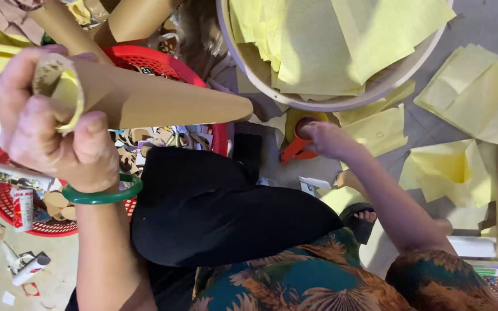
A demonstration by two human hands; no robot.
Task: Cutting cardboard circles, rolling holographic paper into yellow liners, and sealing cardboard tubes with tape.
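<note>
The left hand [47, 124] is gripping the wide end of a brown paper cone [145, 98], fingers curled over the rim and thumb pressing a yellow liner sheet [69, 98] against the inside wall; the cone is pointing away to the right, its tip hanging in the air above the red basket [162, 60]. The right hand [327, 140] is reaching well away from the cone and is resting on an orange tape dispenser [296, 147] on the floor, just below the big round tray [341, 102]; whether its fingers are closed around the dispenser or merely lying on it, I cannot tell. To do this step well, it looks wise that the left thumb is pinning the liner and the overlapping edge tight, so the roll is not springing open while the other hand is busy; the cone should be kept level and near the body. A green bangle [102, 196] is sitting on the left wrist. Around the hands, the tray is holding a heap of yellow paper sheets [318, 46], more yellow sheets [468, 92] are lying scattered over the grey floor [491, 23], and the red basket is carrying small printed cut-outs and a glue tube [23, 208]. A black cloth [226, 213] is lying across the lap.
</note>
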